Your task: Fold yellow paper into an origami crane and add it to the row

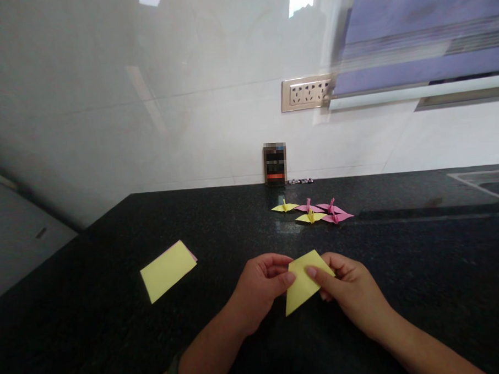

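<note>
A folded yellow sheet of paper [304,288] is held up between both hands, above the dark countertop. My left hand [260,291] pinches its left edge, thumb on top and fingers behind. On the other side my right hand [353,290] grips the right part, its thumb pressed on the face and the fingers tucked underneath. The paper has a slanted shape with a point toward me. Beyond the hands sit several small paper cranes: a yellow crane [311,217] in front, another yellow crane [285,207] at the left, and pink cranes [336,218] at the right.
A stack of yellow and pink paper [168,271] lies left on the black countertop [94,326]. Against the tiled wall leans a phone-like dark object [275,165], partly pixelated, with a beaded strap [301,181]. A socket panel [307,93] and purple blind [420,36] are above.
</note>
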Action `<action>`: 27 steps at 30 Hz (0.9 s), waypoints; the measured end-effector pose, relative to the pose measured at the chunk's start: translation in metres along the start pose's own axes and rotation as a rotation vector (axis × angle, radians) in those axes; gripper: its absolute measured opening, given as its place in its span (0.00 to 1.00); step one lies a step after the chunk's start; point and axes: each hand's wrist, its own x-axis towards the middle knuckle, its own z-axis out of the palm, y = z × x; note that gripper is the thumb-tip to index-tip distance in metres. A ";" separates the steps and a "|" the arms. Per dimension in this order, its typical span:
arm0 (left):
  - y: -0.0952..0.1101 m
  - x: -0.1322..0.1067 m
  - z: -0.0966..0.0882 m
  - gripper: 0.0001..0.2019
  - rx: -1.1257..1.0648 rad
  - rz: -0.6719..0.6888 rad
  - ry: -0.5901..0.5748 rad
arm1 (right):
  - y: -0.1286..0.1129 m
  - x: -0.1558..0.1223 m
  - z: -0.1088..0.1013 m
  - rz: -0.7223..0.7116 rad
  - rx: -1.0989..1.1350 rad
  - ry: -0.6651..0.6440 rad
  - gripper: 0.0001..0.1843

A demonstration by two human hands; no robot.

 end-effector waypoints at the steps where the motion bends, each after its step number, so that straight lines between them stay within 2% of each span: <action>1: 0.000 0.000 0.000 0.12 -0.002 -0.022 0.011 | 0.000 0.000 0.000 0.001 0.006 0.010 0.13; 5: 0.002 -0.001 -0.001 0.10 0.038 -0.055 0.051 | 0.002 -0.002 0.000 -0.048 -0.073 -0.019 0.13; 9: 0.003 -0.002 -0.003 0.10 0.078 -0.035 0.053 | 0.002 -0.004 0.000 -0.182 -0.255 -0.081 0.11; 15: 0.003 -0.002 -0.003 0.10 0.101 -0.024 0.051 | 0.007 -0.001 -0.007 -0.574 -0.577 0.008 0.17; 19: 0.004 -0.002 -0.003 0.11 0.083 -0.039 0.053 | 0.009 0.003 -0.015 -0.779 -0.739 -0.060 0.20; 23: 0.003 -0.001 -0.005 0.10 0.073 -0.037 0.063 | 0.008 0.006 -0.022 -0.890 -0.883 -0.103 0.20; 27: 0.003 0.000 -0.007 0.09 0.049 -0.029 0.064 | 0.005 0.005 -0.024 -0.935 -0.967 -0.108 0.19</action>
